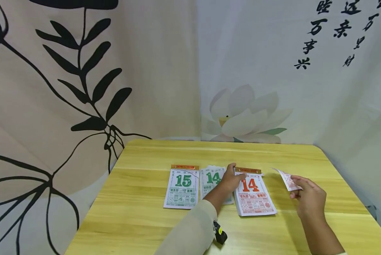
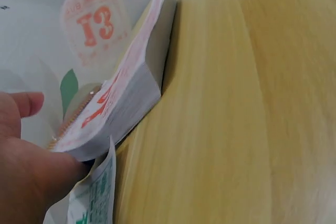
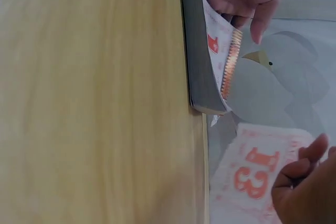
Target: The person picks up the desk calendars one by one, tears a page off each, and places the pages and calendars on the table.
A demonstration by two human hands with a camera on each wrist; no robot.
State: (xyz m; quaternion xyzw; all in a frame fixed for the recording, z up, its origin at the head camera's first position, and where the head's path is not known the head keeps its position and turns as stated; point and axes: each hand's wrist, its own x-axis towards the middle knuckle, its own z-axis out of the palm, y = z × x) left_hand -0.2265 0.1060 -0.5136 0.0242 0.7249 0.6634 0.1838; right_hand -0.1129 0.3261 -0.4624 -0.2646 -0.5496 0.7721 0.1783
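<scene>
My left hand (image 1: 232, 179) is at the upper left corner of a thick tear-off calendar (image 1: 255, 198) showing a red 14, its thumb reaching over the top sheet. In the left wrist view that hand (image 2: 31, 166) sits against the side of the page block. To the right, my right hand (image 1: 311, 198) pinches a loose calendar sheet (image 1: 287, 180) above the table. The right wrist view shows a red 13 on this thin sheet (image 3: 252, 177), with the fingers at its edge.
Left of the red calendar, partly under the left forearm, lie loose sheets (image 1: 209, 177) with a green 14. Beside them is another tear-off calendar (image 1: 181, 191) showing a green 15. All lie on a wooden table (image 1: 139, 226) before a printed curtain (image 1: 165, 71).
</scene>
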